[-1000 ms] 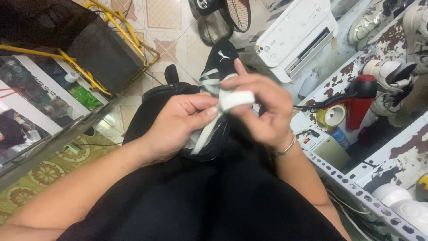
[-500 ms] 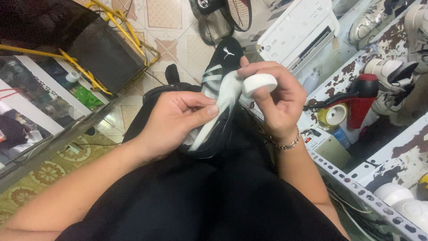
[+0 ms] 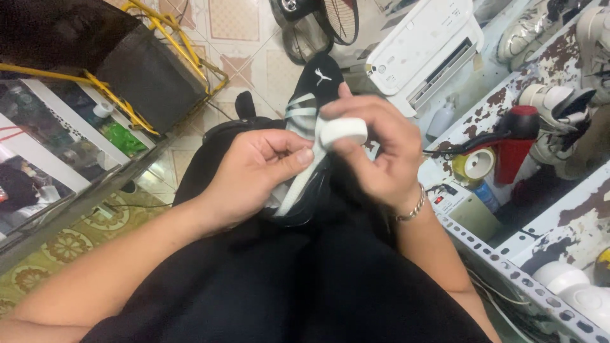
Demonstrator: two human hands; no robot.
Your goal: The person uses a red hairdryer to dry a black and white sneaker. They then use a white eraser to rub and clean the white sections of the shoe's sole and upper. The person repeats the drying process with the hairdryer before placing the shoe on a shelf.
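Lap, black cloth, fills the lower frame; both forearms reach forward over it.

Left hand (image 3: 254, 174): closed, thumb and forefinger pinching the white strip (image 3: 298, 181) that runs down the middle of the black shoe (image 3: 311, 101); the heel of the hand rests against the shoe's near end.

Right hand (image 3: 375, 149): closed about a small white tape roll (image 3: 343, 131), fingers curled over the top and thumb beneath, roll held just above the shoe's mid-part and touching the upper end of the strip. Metal bracelet (image 3: 410, 208) on the wrist.

Shoe: propped on the lap, toe pointing away, white bands across its upper.

Step in hand, by judgement: white tape is being laid along the shoe, one hand anchoring the laid length, the other feeding from the roll. The next move would call for keeping the strip taut and straight while the roll is drawn on, and for the left thumb to hold firm so the laid part does not lift.

Right side, near to far: perforated metal shelf (image 3: 508, 267) with white round items, small box unit, yellow tape roll (image 3: 473, 165), red heat gun (image 3: 511, 143) with black cord, white sneakers (image 3: 553, 114) on a worn shelf.

Left side: glass case (image 3: 57, 152), yellow-framed dark bin (image 3: 146, 76).

Far: white machine (image 3: 422, 47), fan (image 3: 318, 22), tiled floor (image 3: 241, 25).

Obstruction: none between the hands and shoe; the cord lies close to the right hand.
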